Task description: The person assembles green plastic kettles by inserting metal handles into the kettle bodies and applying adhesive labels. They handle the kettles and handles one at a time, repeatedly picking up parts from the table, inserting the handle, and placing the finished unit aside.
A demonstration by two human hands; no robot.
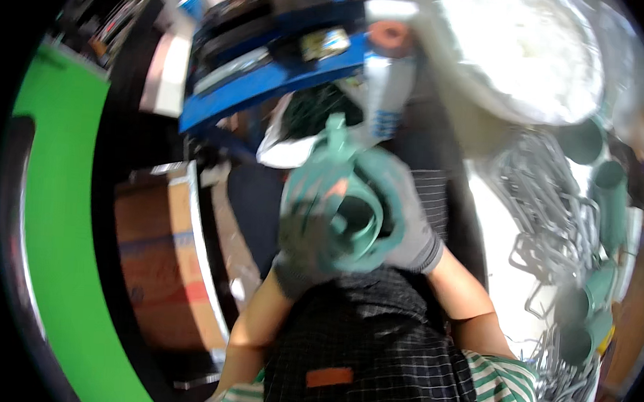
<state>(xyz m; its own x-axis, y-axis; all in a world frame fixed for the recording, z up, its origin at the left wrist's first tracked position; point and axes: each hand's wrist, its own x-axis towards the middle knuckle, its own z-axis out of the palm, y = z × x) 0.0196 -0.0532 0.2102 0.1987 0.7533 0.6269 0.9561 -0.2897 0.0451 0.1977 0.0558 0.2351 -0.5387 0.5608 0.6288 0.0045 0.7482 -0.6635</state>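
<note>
Both of my hands wear grey gloves with green-coated palms and meet in front of my lap. Between them is a green round plastic part (367,236) with a hollow tube-like middle and a narrow tab sticking up at the far side. My left hand (305,225) closes around its left side, and my right hand (411,216) wraps its right side. Motion blur smears the fingers and the part, so its finer shape cannot be made out. A dark checked apron (381,328) covers my lap just below.
At right, a white surface carries grey bent metal rods (541,194) and several green cups or tubes (609,209). A large white-lined container (526,59) stands far right. Ahead is a blue bench (269,93); an open cardboard box (155,250) stands left, beside a bright green surface (60,187).
</note>
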